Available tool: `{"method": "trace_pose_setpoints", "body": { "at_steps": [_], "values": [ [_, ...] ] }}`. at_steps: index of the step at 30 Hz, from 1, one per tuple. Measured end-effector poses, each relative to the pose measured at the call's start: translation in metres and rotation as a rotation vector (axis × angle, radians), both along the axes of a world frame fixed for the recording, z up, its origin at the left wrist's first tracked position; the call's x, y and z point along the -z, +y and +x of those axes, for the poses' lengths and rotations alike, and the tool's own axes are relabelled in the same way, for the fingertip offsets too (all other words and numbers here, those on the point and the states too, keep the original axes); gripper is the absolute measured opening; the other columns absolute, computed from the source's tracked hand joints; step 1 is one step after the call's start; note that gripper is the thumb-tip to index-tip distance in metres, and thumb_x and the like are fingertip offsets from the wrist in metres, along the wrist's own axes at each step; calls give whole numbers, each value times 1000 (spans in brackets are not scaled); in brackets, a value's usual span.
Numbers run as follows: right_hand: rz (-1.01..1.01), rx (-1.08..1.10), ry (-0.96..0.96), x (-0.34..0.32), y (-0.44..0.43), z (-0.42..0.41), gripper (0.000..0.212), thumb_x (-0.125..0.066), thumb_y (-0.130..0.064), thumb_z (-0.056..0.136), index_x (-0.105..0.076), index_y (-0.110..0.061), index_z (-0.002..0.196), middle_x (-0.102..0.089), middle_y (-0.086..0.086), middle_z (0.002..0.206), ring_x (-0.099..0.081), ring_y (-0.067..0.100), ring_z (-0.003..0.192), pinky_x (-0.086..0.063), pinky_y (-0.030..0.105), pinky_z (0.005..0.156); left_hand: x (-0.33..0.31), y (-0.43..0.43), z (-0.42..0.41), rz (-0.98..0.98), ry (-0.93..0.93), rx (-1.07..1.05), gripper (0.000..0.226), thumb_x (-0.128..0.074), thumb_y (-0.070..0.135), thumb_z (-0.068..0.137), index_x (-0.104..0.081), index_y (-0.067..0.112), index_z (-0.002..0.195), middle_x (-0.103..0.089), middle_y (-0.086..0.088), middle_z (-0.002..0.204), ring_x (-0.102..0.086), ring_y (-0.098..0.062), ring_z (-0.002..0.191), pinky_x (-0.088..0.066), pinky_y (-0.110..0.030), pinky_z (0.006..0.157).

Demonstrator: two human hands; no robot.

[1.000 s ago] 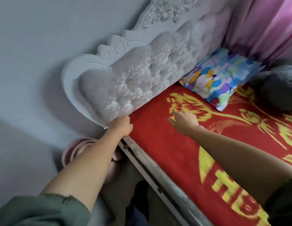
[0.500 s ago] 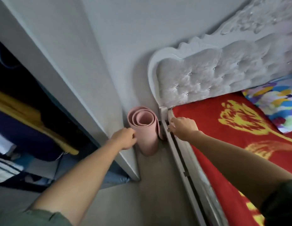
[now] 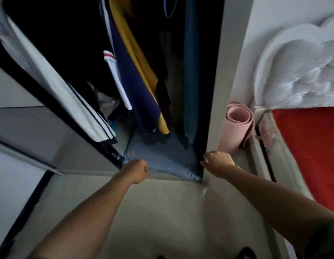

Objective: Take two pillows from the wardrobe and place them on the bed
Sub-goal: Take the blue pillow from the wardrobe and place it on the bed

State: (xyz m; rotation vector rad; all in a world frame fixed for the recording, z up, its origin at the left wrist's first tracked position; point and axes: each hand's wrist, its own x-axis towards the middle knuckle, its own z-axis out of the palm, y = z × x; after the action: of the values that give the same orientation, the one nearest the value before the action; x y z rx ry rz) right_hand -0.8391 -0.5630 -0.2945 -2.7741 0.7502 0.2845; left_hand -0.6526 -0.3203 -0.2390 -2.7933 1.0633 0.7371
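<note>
The wardrobe (image 3: 215, 94) stands open in front of me, with clothes hanging inside. A blue-grey pillow (image 3: 168, 161) lies on its floor under the clothes. My left hand (image 3: 137, 171) is a closed fist at the pillow's front left edge; whether it grips the cloth is unclear. My right hand (image 3: 218, 163) hovers with loosely curled fingers at the pillow's right corner, beside the wardrobe's side panel. The bed (image 3: 310, 156), under a red blanket, is at the right edge. No pillow shows on the visible part of the bed.
Navy, mustard and teal garments (image 3: 136, 86) hang low over the pillow. A white garment with dark stripes (image 3: 69, 101) hangs at the left, beside a grey door panel (image 3: 28, 135). A rolled pink mat (image 3: 237, 126) stands between wardrobe and white tufted headboard (image 3: 300, 75).
My view has swung left from the bed to the open wardrobe. Both hands left the bed's edge and now reach low toward the pillow on the wardrobe floor.
</note>
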Motion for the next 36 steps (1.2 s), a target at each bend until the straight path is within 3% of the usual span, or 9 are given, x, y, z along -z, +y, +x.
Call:
{"method": "trace_pose_setpoints", "body": {
  "at_steps": [3, 8, 16, 24, 31, 36],
  "values": [
    [9, 4, 53, 19, 54, 37, 33, -42, -43, 90, -64, -20, 100, -68, 9, 106, -64, 30, 93, -47, 35, 73, 15, 51, 36, 21, 40, -17, 17, -57, 31, 82, -66, 23, 94, -67, -10, 112, -61, -29, 103, -49, -33, 84],
    [38, 30, 54, 53, 107, 80, 35, -41, -48, 92, -58, -22, 108, -67, 8, 108, -63, 31, 95, -45, 35, 72, 47, 92, 94, 73, 120, -61, 23, -57, 34, 85, -64, 21, 103, -63, -9, 117, -58, -26, 107, -45, -32, 89],
    [75, 117, 86, 146, 95, 144, 38, -43, -47, 92, -55, -20, 116, -66, 10, 110, -62, 32, 95, -47, 37, 73, 140, 52, 172, 101, 202, -4, 22, -57, 33, 84, -65, 21, 101, -65, -8, 113, -60, -27, 102, -50, -36, 88],
    [51, 207, 59, 287, 49, 227, 38, -48, -44, 90, -53, -16, 116, -64, 13, 114, -62, 35, 98, -48, 38, 76, 296, 2, 261, 33, 134, 0, 14, -56, 27, 81, -68, 23, 87, -70, -10, 107, -63, -30, 96, -51, -32, 82],
    [87, 313, 45, 457, -7, 307, 59, -57, -40, 86, -34, -21, 137, -47, 16, 133, -45, 38, 120, -43, 48, 94, 488, -26, 351, -72, 38, 34, 37, -59, 25, 85, -58, 15, 121, -56, -19, 128, -53, -35, 115, -46, -40, 93],
    [-24, 257, -186, 558, -48, 366, 82, -60, -56, 80, -22, -25, 145, -25, 14, 152, -26, 33, 138, -30, 53, 105, 591, -66, 424, -198, -112, 117, 56, -60, 33, 87, -41, 20, 138, -39, -18, 140, -35, -36, 129, -36, -46, 104]
  ]
}}
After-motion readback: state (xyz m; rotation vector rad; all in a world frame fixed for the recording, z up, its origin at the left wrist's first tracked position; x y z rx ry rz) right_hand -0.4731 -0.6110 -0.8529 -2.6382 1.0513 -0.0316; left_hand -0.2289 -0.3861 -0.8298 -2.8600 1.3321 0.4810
